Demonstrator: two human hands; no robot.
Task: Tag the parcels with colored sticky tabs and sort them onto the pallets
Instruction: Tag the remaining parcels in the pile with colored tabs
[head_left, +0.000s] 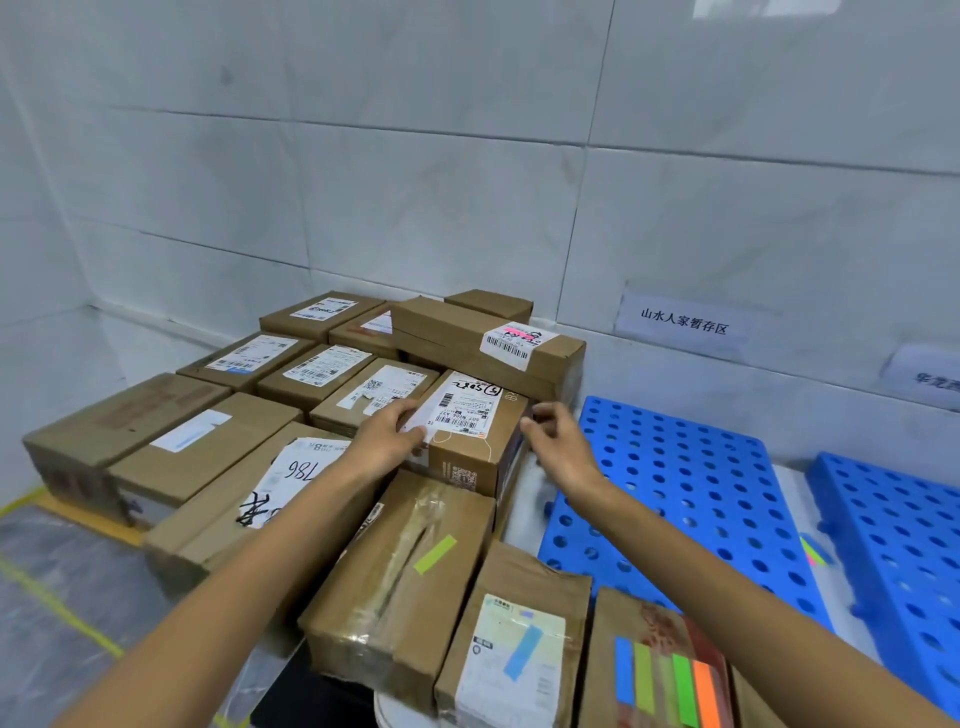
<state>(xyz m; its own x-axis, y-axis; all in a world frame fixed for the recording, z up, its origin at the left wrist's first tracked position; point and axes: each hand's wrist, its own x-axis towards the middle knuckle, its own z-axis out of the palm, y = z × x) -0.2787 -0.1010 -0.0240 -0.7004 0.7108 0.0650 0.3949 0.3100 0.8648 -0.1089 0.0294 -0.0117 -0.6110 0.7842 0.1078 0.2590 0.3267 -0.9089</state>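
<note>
A small brown parcel (475, 431) with a white shipping label sits mid-stack among many cardboard parcels. My left hand (387, 439) rests on its left side, fingers over the label edge. My right hand (558, 441) hovers at its right edge, fingers curled, just beside the box. Nearer me, one parcel (410, 566) carries a yellow-green tab (435, 554), and another parcel (511, 644) carries a blue tab (523, 652). A pad of colored sticky tabs (667, 680) lies on a box at the lower right. A long box (488, 338) at the back has a pink tab (519, 332).
Two blue perforated plastic pallets (691, 493) (893, 540) lie on the floor to the right, with a few loose tabs (813, 552) between them. White tiled walls with paper signs (683, 321) stand behind. Yellow floor tape (62, 603) runs at left.
</note>
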